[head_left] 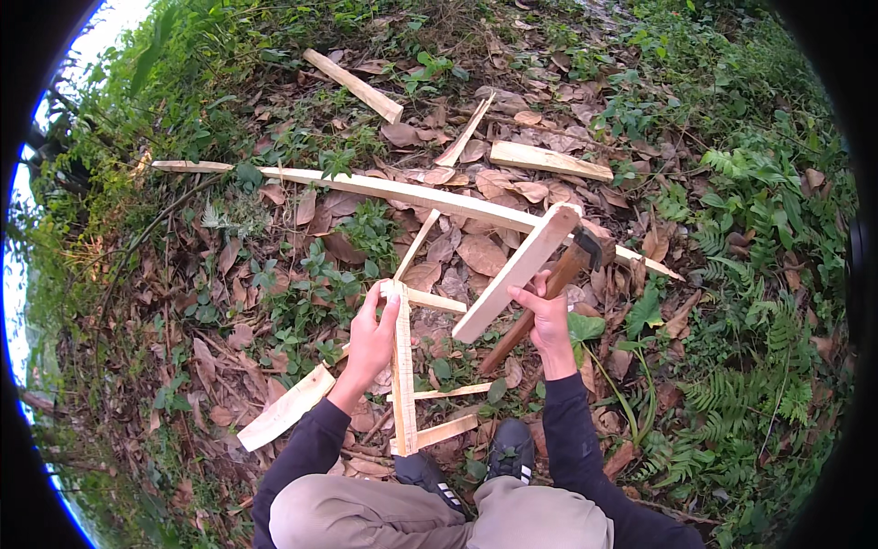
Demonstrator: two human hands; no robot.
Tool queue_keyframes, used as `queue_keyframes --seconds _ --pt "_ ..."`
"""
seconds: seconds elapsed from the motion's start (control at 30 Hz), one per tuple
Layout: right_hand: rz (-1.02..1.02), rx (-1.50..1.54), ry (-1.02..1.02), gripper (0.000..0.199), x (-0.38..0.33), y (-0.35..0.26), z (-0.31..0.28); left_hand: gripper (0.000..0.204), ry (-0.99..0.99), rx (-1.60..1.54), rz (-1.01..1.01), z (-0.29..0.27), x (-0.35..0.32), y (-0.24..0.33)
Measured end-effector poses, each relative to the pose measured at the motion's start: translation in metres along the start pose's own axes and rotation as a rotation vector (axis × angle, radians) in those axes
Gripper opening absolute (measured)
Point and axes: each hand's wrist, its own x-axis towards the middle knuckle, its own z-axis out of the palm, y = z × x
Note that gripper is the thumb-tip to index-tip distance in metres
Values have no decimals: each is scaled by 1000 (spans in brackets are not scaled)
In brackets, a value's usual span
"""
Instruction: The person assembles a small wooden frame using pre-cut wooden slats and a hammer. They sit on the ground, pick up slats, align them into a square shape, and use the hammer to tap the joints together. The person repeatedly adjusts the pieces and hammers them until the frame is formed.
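1) The left hand (369,337) is at 8 o'clock from the middle of the view, and its fingers are pinching the upper end of the wooden frame (403,377), which is at 7 o'clock
2) The right hand (547,320), at 4 o'clock, has its fingers, partly hidden, closed on the flat board (519,272) together with the hammer (569,267), both at 3 o'clock
3) The long wooden strip (393,189) lies on dry leaves (482,254), from 10 o'clock to 3 o'clock

No legible text, label, number or sign.
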Motion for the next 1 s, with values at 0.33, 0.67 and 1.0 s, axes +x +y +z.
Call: queue_keyframes --seconds 0.33,0.67,1.0 --pt "95 -178 -33 37 -45 -15 -24 47 -144 -131 -84 -7 9 25" --pt "150 -119 -114 39 -55 -17 -30 48 -209 298 206 -28 26 94" --pt "178 -241 15 36 -68 -19 -42 47 -401 743 357 -17 27 104"
